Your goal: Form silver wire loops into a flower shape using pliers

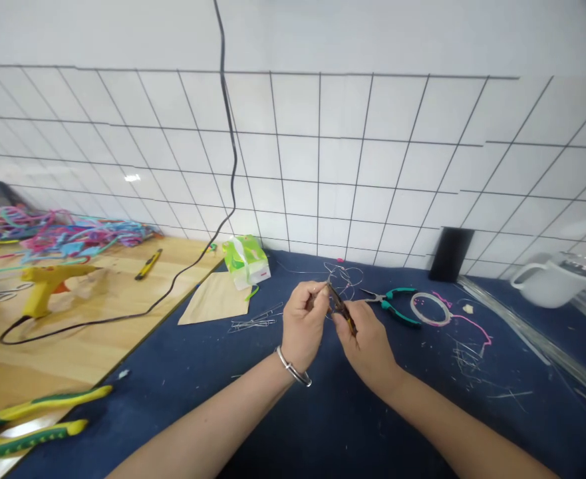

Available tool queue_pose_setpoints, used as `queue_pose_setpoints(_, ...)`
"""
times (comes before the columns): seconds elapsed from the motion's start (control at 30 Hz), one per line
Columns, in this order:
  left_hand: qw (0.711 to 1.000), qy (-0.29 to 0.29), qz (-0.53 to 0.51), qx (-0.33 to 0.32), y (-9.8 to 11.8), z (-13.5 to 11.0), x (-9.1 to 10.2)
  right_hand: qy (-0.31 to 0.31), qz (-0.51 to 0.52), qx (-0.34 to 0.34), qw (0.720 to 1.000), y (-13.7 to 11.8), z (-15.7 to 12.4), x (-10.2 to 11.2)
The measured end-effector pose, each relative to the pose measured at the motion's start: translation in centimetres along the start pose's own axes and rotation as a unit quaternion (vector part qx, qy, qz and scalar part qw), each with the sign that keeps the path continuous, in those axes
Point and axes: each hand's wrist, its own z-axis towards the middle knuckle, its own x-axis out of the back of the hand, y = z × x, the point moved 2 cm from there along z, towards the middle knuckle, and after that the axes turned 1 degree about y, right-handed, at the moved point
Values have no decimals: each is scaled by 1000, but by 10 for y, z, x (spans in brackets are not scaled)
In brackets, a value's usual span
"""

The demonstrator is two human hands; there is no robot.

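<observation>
My left hand (303,324) and my right hand (367,342) meet over the dark blue cloth (273,412), both pinched on a thin brown stick-like piece (341,307) held between them. A silver bracelet (293,368) circles my left wrist. Just behind the fingers lies a tangle of fine wire (345,274). Green-handled pliers (392,305) lie to the right of the hands. A small bunch of cut wire pieces (253,322) lies to the left of my left hand.
A clear tape roll (431,309) and pink cord (472,326) lie right of the pliers. A tissue pack (246,261) sits on brown paper (213,299). On the wooden table (73,352): yellow glue gun (48,283), black cable, utility knife (147,264), colourful strips (63,233). White jug (547,283) far right.
</observation>
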Motion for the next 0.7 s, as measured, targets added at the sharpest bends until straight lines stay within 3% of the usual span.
queue_pose_setpoints(0.3,999,-6,36,4,-8,-4,3,-12,41,-24,999,8,-8,-13)
queue_pose_setpoints(0.7,997,-19,-41,64,-4,-7,2,-31,9,-16,999,7,-10,-13)
